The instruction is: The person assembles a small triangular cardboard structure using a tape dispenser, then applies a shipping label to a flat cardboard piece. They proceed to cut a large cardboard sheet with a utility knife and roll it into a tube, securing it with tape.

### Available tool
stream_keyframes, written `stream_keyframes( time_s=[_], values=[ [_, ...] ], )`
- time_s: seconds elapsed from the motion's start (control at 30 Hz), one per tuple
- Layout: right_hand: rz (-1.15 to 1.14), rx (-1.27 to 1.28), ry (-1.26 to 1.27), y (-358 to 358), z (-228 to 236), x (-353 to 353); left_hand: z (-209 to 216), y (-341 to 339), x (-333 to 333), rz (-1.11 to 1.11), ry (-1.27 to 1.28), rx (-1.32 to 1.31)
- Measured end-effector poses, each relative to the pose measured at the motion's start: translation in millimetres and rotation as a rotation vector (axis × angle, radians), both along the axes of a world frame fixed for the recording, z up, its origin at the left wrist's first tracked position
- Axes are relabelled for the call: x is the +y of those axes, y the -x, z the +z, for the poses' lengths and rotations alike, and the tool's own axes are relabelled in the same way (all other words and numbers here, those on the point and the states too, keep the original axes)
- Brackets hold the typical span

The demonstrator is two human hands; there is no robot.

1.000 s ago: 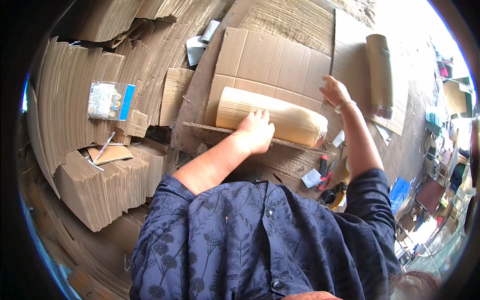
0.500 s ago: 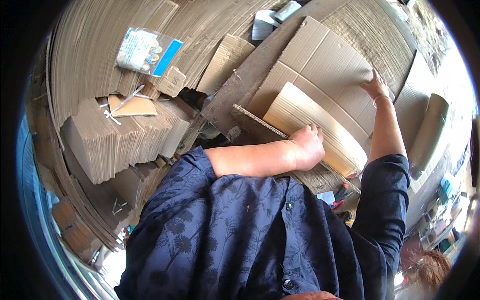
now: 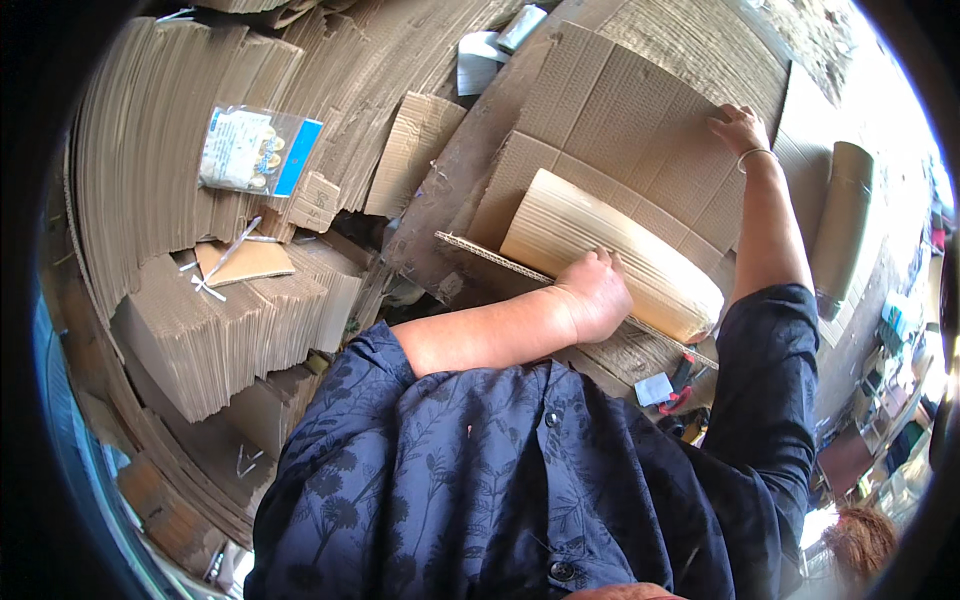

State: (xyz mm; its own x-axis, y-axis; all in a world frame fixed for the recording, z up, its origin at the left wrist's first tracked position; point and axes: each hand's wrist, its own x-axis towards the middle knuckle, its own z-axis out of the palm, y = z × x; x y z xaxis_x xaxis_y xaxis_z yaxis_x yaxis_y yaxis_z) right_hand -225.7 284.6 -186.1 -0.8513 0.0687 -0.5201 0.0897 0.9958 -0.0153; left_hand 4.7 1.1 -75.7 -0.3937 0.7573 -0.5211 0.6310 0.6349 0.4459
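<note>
A large creased cardboard sheet (image 3: 625, 115) lies in front of me, its nearer panel (image 3: 610, 245) curving up pale and ribbed. My left hand (image 3: 597, 295) is closed at that panel's near edge, knuckles up; the fingertips are partly hidden. At the far right edge of the sheet, my right hand (image 3: 742, 132) has its thumb on the board and its fingers bent over the rim. A thin cardboard edge (image 3: 490, 252) runs below the curved panel and passes beside my left hand.
Stacks of flat cardboard (image 3: 170, 130) fill the left side, with a clear plastic packet (image 3: 255, 152) on top. A tied bundle (image 3: 225, 335) sits nearer. Rolled brown board (image 3: 845, 225) lies at the right. Red-handled pliers (image 3: 680, 385) and a pale card (image 3: 654, 389) are by my front.
The view has shifted, so the stacks sit lower and further left. My right hand's fingers have bent over the sheet's far edge. My left hand stays closed at the near edge.
</note>
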Motion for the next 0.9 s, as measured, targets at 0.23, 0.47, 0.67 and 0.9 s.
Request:
stream_keyframes(
  time_s=[0.23, 0.47, 0.67, 0.9],
  values=[
    [0.151, 0.438, 0.213, -103, 94, -21, -11, -9, 1, 0.042, -0.02, 0.089],
    [0.249, 0.237, 0.415, -300, 154, -77, -3, 12, 1, -0.005, -0.035, 0.02],
    [0.168, 0.327, 0.362, -297, 117, -57, 3, 0, -26, 0.042, -0.692, 0.662],
    [0.15, 0.414, 0.432, -340, 110, -72, 5, -13, -45, 0.016, 0.01, 0.339]
  ],
)
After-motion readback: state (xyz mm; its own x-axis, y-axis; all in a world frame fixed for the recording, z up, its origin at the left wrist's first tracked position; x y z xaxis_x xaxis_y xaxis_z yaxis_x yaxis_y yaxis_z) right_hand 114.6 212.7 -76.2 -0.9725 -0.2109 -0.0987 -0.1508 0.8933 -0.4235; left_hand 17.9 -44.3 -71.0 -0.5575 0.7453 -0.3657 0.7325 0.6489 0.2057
